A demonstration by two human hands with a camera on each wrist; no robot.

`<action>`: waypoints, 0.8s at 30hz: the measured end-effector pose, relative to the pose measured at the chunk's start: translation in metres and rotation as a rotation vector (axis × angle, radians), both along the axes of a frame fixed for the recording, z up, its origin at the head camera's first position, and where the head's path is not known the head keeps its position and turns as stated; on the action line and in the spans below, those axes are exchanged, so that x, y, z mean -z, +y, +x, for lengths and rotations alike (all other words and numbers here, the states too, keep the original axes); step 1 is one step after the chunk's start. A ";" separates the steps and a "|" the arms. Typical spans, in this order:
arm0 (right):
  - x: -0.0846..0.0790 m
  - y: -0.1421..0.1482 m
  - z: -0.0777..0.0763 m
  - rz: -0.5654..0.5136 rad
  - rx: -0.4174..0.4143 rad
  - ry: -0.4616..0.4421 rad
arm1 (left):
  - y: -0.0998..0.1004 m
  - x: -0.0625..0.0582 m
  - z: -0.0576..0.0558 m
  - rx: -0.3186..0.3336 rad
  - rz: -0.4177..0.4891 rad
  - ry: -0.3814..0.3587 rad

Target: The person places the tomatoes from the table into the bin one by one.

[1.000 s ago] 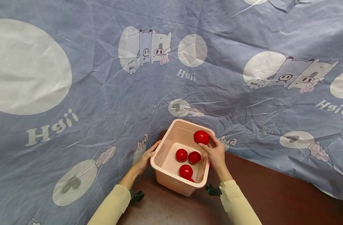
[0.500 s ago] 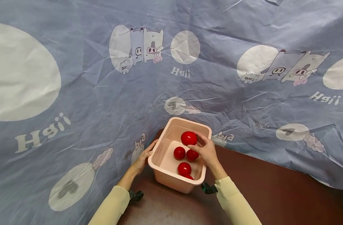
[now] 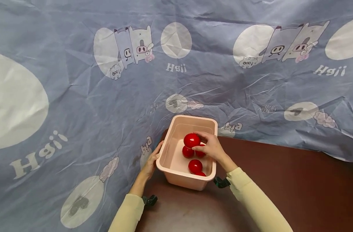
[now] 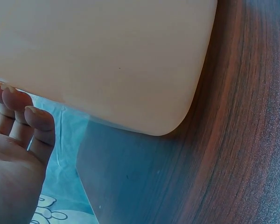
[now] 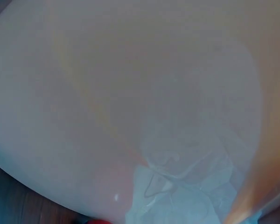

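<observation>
A pale pink plastic bin (image 3: pixel 182 178) stands on the brown table, its opening facing the head camera. At its left side my left hand (image 3: pixel 149 164) grips the rim, thumb on the edge and fingers outside; the left wrist view shows those fingertips (image 4: pixel 39 119) against the bin wall. Inside, over the bin floor, my right hand (image 3: pixel 212 146) pinches a glossy, tomato-like red ball (image 3: pixel 192 140) between thumb and fingers. Below it lie several similar red balls (image 3: pixel 195 166), some partly hidden by the hand and the bin wall. The right wrist view mostly shows the bin wall (image 5: pixel 130 93), blurred.
A crumpled blue printed sheet (image 3: pixel 121 106) hangs close behind and left of the bin. The brown table (image 3: pixel 269 174) stretches to the right. Low in the right wrist view, a bit of red (image 5: pixel 99 222) shows outside the bin. Dark bands (image 3: pixel 222 182) circle both wrists.
My right hand has carried the red ball from the bin's right rim leftward to the middle, over the other balls. The left hand keeps its grip. The head view has shifted slightly.
</observation>
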State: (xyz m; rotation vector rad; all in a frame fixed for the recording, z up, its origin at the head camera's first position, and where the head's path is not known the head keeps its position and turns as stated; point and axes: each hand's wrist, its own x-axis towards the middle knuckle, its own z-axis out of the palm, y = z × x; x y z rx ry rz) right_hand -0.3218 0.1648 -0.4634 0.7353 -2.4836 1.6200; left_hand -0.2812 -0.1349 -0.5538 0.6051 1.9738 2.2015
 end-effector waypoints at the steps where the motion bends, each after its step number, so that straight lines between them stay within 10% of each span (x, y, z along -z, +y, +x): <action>1: -0.001 0.001 0.000 0.034 0.001 0.008 | 0.001 0.001 0.000 -0.002 0.001 0.003; 8: -0.003 0.003 0.000 0.092 -0.013 0.029 | 0.005 0.002 0.000 -0.009 0.010 0.003; 14: 0.001 0.005 -0.001 -0.087 0.045 -0.015 | 0.004 0.003 -0.001 -0.033 0.019 -0.011; 20: 0.013 0.023 -0.008 -0.497 0.402 0.020 | 0.008 0.006 0.000 -0.046 0.026 -0.022; 24: 0.034 0.047 -0.018 -0.576 0.663 -0.047 | 0.011 0.007 0.000 -0.042 0.042 -0.019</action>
